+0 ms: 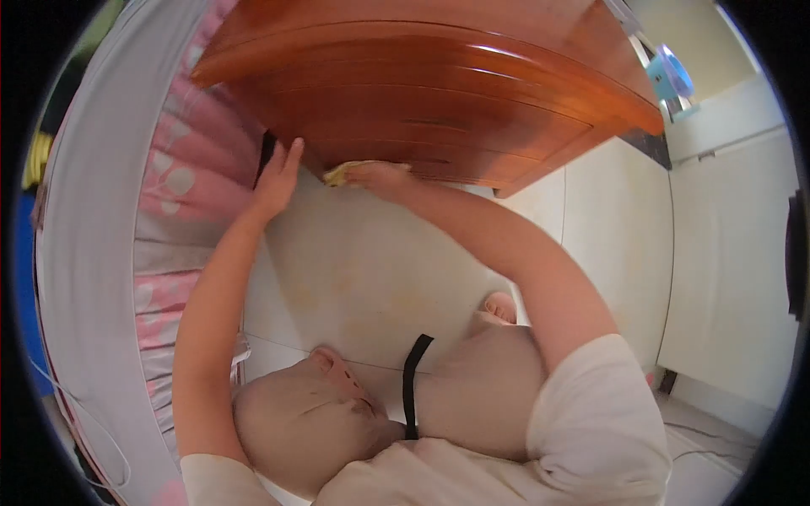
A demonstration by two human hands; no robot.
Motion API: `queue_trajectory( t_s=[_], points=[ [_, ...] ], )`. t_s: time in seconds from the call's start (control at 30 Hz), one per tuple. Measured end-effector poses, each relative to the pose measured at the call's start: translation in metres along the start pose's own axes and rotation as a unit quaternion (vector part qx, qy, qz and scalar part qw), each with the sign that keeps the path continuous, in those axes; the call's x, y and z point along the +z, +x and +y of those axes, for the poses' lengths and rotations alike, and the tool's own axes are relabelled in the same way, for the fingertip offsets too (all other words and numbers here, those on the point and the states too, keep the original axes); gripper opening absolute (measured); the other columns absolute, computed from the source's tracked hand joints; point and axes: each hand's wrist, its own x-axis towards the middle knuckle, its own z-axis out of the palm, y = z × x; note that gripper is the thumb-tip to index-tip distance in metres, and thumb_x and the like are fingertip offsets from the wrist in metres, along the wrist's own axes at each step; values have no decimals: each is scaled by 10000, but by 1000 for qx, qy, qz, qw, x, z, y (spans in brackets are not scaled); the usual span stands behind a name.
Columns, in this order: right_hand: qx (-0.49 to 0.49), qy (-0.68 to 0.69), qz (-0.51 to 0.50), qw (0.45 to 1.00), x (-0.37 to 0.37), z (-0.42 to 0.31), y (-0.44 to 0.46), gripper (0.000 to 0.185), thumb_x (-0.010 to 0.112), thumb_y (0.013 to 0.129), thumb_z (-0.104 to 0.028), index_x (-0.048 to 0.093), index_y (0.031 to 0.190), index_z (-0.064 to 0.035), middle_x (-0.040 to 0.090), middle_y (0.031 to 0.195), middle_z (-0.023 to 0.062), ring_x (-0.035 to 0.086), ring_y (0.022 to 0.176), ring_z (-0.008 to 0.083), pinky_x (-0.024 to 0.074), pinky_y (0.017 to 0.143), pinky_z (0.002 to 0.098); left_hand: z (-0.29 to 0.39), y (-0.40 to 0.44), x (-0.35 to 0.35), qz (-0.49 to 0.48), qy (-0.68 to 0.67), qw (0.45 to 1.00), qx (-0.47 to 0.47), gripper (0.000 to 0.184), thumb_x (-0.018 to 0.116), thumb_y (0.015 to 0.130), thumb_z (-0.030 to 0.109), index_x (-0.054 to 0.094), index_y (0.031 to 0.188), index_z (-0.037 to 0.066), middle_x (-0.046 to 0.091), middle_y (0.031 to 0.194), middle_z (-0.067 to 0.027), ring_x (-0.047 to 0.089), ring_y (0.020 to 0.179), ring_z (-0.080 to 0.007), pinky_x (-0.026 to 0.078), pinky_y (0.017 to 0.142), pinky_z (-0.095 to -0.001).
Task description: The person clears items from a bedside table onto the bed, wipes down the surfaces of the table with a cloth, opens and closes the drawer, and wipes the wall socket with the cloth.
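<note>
A reddish-brown wooden cabinet with drawer fronts stands ahead of me. At its lower edge, near the left corner, my right hand is pressed on a pale yellow cloth, part of which shows past the fingers. My left hand is stretched out with fingers extended, beside the cabinet's left side and the pink bed skirt. Nothing shows in that hand. Whether its fingertips touch the cabinet or the fabric, I cannot tell.
Light floor tiles lie between my knees and the cabinet. The bed's grey-white side runs along the left. White cupboard doors stand on the right, with a blue container above. A black strap hangs before me.
</note>
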Motion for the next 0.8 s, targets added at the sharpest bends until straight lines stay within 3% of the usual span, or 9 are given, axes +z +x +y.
queue_trajectory(
  t_s=[0.07,0.17,0.23,0.33,0.4,0.47,0.53,0.67,0.8],
  points=[
    [-37,16,-4,999,-9,15,10,331,473,1025,-197,612,1298,-73,605,1322,45,541,1193,164,408,1027,300,-9,8,-1,-10,-13,1000,9,964,423,943,681,73,1568,35,275,1570,-142,370,1399,-280,437,1037,-405],
    [-227,162,-123,952,-24,6,-22,367,445,1025,-256,610,1304,-83,603,1331,52,518,1249,179,390,1061,308,-32,17,0,7,-11,1000,-5,987,420,944,683,28,1564,21,235,1582,-158,365,1403,-296,444,1034,-414],
    [-111,-415,-13,903,-48,-37,-96,425,429,1012,-263,554,1352,-40,563,1384,81,465,1327,208,370,1094,331,-2,-2,3,-7,-62,998,-5,989,412,947,683,23,1560,11,211,1589,-162,361,1406,-305,446,1036,-421],
    [39,-524,-17,851,-108,-54,-199,463,414,1007,-209,460,1407,19,496,1447,116,403,1386,232,338,1144,339,5,-9,3,-31,-109,994,6,964,382,964,670,27,1553,-4,171,1595,-173,352,1410,-327,449,1046,-433],
    [18,-884,-114,453,-155,-33,-271,433,456,952,-137,538,1373,-83,521,1429,11,436,1348,189,341,1151,312,-1,-6,4,-16,-120,993,13,861,353,992,633,66,1568,62,220,1582,-173,342,1412,-340,408,1075,-449],
    [60,-830,63,551,-143,-37,-335,435,489,928,-121,560,1356,-98,527,1420,2,408,1379,196,330,1165,332,-11,-2,3,-16,-121,992,12,860,348,992,633,63,1568,62,218,1582,-172,342,1412,-338,411,1073,-448],
    [-1,-814,173,554,-120,-44,-364,420,535,900,-95,597,1316,-99,523,1425,8,383,1401,212,334,1155,353,-8,-3,2,-15,-118,993,13,859,343,993,633,59,1568,62,215,1582,-171,343,1412,-335,415,1071,-446],
    [-236,-690,458,508,-86,-99,-356,437,650,796,7,673,1220,-95,498,1455,33,295,1460,289,333,1130,430,-2,-4,4,-8,-110,994,7,926,356,965,679,73,1556,25,200,1577,-182,355,1404,-330,439,1064,-435],
    [-372,-641,520,425,-75,-180,-291,505,671,738,9,672,1223,-131,482,1476,22,358,1418,346,346,1080,480,-12,3,-1,-2,-119,993,-24,929,371,957,687,48,1570,68,177,1590,-167,344,1407,-333,448,1041,-437]
  ],
)
